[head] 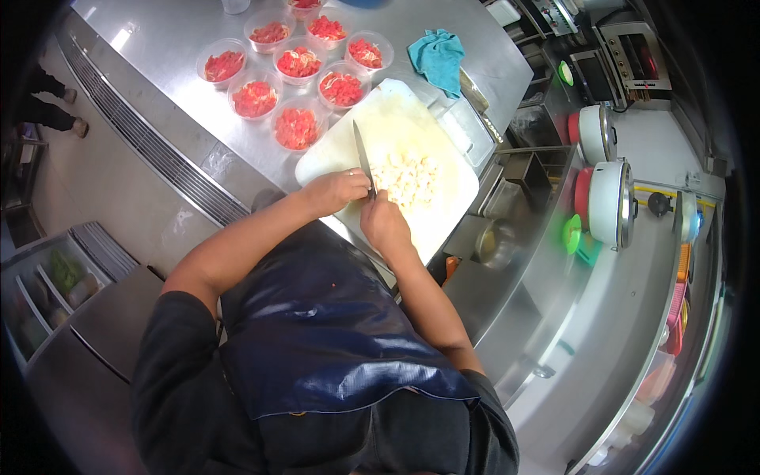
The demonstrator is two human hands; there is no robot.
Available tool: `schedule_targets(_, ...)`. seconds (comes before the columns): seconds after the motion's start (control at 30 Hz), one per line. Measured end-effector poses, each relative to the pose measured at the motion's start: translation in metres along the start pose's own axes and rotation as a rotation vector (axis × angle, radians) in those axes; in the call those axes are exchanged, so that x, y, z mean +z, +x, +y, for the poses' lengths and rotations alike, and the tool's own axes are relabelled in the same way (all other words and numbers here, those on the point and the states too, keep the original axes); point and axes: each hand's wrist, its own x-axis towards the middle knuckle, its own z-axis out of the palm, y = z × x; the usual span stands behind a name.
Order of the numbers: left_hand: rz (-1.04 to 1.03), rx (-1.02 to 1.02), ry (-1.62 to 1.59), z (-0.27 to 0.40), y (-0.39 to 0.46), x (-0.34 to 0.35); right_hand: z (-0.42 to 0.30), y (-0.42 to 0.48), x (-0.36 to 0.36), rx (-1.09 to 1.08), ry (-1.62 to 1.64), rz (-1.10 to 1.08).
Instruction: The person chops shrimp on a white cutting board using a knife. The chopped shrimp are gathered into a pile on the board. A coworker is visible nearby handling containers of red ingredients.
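Observation:
A kitchen knife (361,149) stands out over a white cutting board (332,153), its blade pointing away from me. My right hand (383,222) is closed around its handle. My left hand (339,191) is at the blade's left side near the handle, its fingers bent; whether it pinches a small piece or the blade is hidden. Chopped pale food pieces (409,178) lie in a loose pile on the board, right of the knife. Beyond the board's left edge are several clear plastic bowls (297,127) with diced red food and pale strips.
On the steel table (178,77), a teal cloth (437,56) and a clear plastic container (469,132) lie beyond the board. Large pots (605,205) stand on the right counter. A floor drain grate (148,139) runs at left, near another person's legs (53,101).

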Motion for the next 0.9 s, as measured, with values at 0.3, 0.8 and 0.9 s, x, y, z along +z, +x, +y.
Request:
schedule_targets(0.3, -0.023, -0.007, 0.021, -0.001, -0.002, 0.0, 0.009, -0.003, 0.015, -0.052, -0.007, 0.047)
schedule_targets(0.8, -0.043, -0.078, -0.003, -0.008, 0.007, -0.016, -0.005, 0.007, -0.015, -0.129, 0.08, 0.022)
schedule_targets(0.9, -0.102, -0.149, -0.023, -0.005, 0.005, -0.022, 0.002, -0.004, -0.003, -0.038, 0.07, -0.046)
